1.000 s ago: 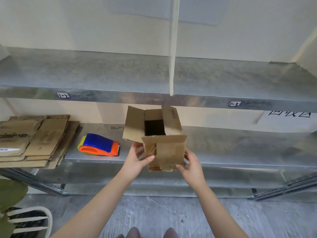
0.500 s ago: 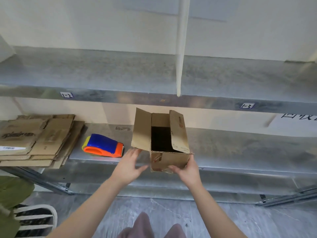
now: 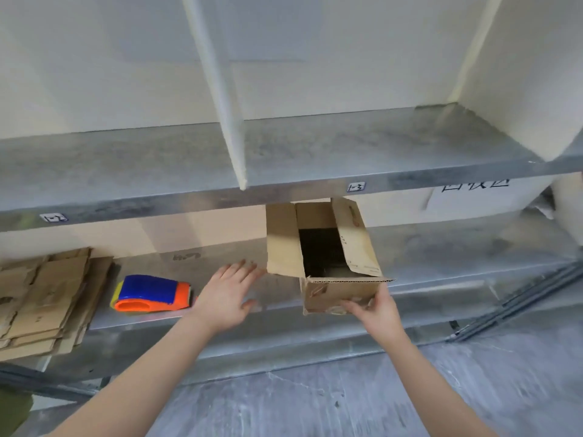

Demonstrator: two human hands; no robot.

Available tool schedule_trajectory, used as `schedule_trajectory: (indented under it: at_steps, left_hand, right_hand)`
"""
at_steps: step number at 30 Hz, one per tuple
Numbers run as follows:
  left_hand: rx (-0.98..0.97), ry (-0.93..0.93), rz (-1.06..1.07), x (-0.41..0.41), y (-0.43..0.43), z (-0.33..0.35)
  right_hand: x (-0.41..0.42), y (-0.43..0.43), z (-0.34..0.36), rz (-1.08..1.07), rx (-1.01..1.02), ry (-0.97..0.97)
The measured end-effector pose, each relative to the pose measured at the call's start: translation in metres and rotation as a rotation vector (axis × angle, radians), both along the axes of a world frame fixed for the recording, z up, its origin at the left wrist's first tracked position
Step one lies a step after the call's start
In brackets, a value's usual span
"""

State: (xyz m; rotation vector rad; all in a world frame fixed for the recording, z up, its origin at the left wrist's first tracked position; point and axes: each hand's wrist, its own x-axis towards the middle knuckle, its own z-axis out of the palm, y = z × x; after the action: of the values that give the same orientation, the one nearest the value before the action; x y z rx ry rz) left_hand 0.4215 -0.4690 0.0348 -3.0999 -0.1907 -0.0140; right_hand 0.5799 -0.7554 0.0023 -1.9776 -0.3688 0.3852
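Your right hand curls round the near wall of the probably light, easily dented cardboard box, your left hand hovers spread and empty, so grip walls, not flaps.

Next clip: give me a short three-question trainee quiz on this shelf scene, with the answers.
1. True or false: the cardboard box on the lower shelf has its top flaps folded shut.
2. Fill in: the blue and orange tape dispenser lies to the ___ of the left hand.
3. Which hand grips the box? A. the left hand B. the right hand C. both

Key: 1 false, the flaps stand open. 2 left. 3 B; the left hand hovers open beside the box, apart from it.
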Motion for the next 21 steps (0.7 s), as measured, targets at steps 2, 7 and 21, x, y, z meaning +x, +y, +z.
schedule_trajectory:
  at_steps: [2,7,21]
  left_hand:
    - [0.006,-0.011,-0.032,0.024,-0.027,0.001]
    - [-0.014,-0.068,-0.097,0.090,-0.119,-0.006]
    - [-0.106,-0.041,-0.164,0.269,-0.342,-0.014]
  right_hand:
    - [0.017,-0.034,0.006,-0.031,0.016,0.001]
    - [0.068,-0.132,0.013,-0.099,0.071,-0.022]
    - [0.225,-0.356,0.020,-0.156,0.022,-0.048]
